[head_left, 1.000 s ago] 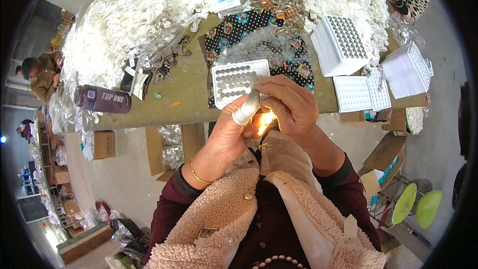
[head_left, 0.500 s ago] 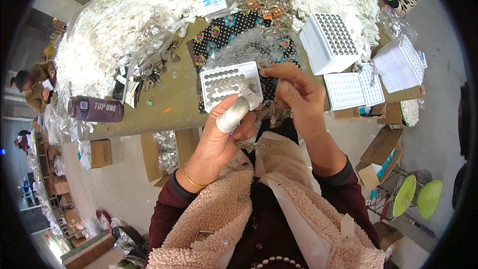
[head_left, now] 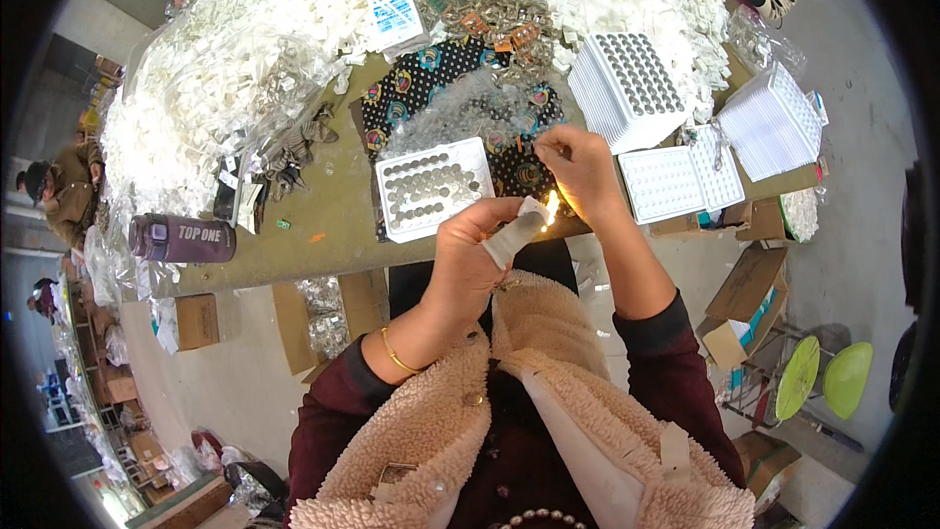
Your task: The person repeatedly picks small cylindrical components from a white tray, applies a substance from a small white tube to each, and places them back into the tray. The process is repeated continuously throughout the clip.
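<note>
The green table (head_left: 318, 191) carries everything, with the broad heap of white pieces (head_left: 186, 108) banked on its far and left parts, presumably to leave the near part for working; the patterned cloth (head_left: 403, 80) lies spread ahead of the person, perhaps to keep the heap of clear plastic bits (head_left: 455, 113) easy to gather; to the right, the stack of white trays (head_left: 599, 103) shows dark round pieces in its top tray, its nesting likely saving room; the white tray (head_left: 405, 231) overlaps the cloth's near left part, within easy reach of both hands, and grey discs (head_left: 429, 188) sit in it in uneven rows; the left hand (head_left: 462, 257) is closed in a pinch just right of that tray, thumb and forefinger gripping a small white piece (head_left: 534, 207), seemingly held out so that the right side can get at it; the right hand (head_left: 586, 178) is raised over the cloth's near right part, fingers curled and tips close together, though whether they pinch anything one cannot tell; a pale finger cover (head_left: 506, 243) with a greyed tip sheathes what seems the left thumb, probably against rubbing
</note>
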`<state>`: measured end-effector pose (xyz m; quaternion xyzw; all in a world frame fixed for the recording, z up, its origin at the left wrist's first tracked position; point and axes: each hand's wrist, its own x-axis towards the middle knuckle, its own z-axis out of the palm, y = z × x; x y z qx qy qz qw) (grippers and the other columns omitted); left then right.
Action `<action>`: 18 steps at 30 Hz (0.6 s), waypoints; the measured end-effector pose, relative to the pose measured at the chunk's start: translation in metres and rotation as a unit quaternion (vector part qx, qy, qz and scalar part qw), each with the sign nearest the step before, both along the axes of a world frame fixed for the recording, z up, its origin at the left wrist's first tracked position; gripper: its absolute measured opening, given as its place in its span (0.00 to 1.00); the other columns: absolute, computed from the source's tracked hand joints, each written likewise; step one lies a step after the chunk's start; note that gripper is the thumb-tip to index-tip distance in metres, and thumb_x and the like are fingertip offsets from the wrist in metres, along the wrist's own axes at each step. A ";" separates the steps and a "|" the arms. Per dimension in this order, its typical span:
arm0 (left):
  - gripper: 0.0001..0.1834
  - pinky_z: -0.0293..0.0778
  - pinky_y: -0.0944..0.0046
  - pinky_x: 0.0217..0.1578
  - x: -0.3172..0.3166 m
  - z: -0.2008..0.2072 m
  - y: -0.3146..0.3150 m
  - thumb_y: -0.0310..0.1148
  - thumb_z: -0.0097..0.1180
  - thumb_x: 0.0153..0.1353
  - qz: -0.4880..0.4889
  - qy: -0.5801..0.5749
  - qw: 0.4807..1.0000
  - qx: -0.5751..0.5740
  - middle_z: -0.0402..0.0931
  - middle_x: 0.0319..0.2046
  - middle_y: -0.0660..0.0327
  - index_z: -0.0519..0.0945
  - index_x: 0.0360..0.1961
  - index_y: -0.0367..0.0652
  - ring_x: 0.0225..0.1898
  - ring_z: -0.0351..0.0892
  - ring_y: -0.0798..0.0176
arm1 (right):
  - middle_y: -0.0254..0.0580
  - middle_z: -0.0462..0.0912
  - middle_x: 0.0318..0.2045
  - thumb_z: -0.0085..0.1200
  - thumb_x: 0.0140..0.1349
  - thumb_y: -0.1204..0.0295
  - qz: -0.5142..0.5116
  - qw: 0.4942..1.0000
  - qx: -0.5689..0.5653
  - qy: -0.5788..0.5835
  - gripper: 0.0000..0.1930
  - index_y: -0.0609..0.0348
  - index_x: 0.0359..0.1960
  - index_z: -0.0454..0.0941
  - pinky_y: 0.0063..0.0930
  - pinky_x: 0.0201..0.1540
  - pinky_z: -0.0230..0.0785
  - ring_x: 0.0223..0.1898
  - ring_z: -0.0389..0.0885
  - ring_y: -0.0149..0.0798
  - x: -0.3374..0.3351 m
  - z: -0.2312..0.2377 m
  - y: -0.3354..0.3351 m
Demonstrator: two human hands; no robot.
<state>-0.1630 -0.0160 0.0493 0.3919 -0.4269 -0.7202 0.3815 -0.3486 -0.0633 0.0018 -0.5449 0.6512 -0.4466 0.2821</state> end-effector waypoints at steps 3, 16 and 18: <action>0.11 0.63 0.77 0.21 -0.008 -0.004 0.000 0.28 0.64 0.61 0.009 -0.050 0.998 -0.043 0.81 0.32 0.69 0.83 0.45 0.40 0.24 0.69 0.81 | 0.43 0.80 0.27 0.58 0.55 0.76 -0.019 0.971 -0.100 0.216 0.03 0.58 0.31 0.82 0.35 0.33 0.71 0.29 0.80 0.48 0.005 -0.011 -0.011; 0.09 0.65 0.76 0.25 -0.002 -0.009 -0.006 0.27 0.65 0.61 0.019 -0.029 0.999 -0.024 0.79 0.34 0.70 0.84 0.43 0.39 0.29 0.69 0.81 | 0.39 0.77 0.33 0.58 0.56 0.70 0.035 0.941 -0.049 0.332 0.03 0.54 0.30 0.80 0.45 0.33 0.72 0.33 0.80 0.51 0.022 -0.023 -0.031; 0.09 0.62 0.77 0.22 -0.003 -0.008 -0.005 0.27 0.65 0.62 0.029 -0.025 0.999 -0.024 0.79 0.33 0.71 0.84 0.43 0.40 0.27 0.68 0.81 | 0.41 0.78 0.33 0.58 0.57 0.70 0.032 0.944 -0.029 0.328 0.04 0.55 0.29 0.79 0.46 0.33 0.71 0.33 0.80 0.52 0.020 -0.024 -0.034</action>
